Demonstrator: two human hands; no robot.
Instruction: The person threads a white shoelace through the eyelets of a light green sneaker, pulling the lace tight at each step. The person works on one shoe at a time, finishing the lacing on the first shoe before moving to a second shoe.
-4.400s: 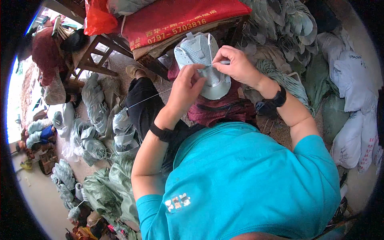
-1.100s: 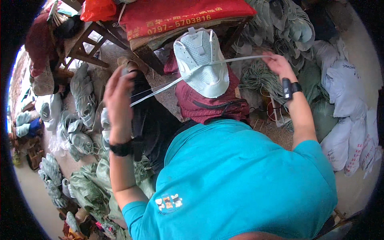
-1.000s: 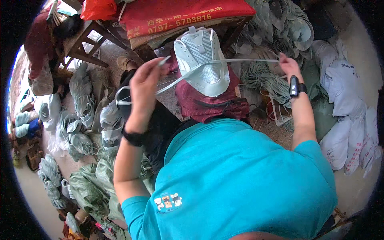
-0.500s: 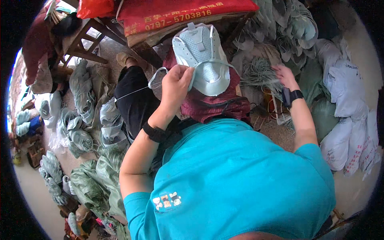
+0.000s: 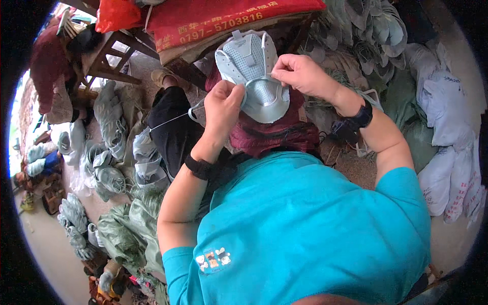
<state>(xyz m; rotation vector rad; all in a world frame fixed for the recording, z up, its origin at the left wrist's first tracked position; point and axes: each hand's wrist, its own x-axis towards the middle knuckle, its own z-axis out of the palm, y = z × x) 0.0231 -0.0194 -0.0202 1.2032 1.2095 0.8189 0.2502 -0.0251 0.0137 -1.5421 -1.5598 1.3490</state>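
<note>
A pale blue-grey shoe upper [image 5: 251, 71] with mesh panels lies over a dark red cloth [image 5: 264, 132] on my lap. My left hand [image 5: 223, 107] pinches its left edge and holds a thin white thread [image 5: 173, 118] that runs off to the left. My right hand [image 5: 300, 73] pinches the upper's right edge with closed fingers. Whether a needle is in either hand cannot be told. Both wrists wear black bands.
A red cushion [image 5: 213, 20] lies on a wooden stool [image 5: 117, 56] ahead. Bundles of grey-green shoe uppers [image 5: 109, 168] are piled at the left and along the top right [image 5: 371, 30]. White sacks [image 5: 447, 152] stand at the right.
My arms were spread wide, drawing the thread taut on both sides. Both hands have come back in to the shoe upper and now pinch its edges.
</note>
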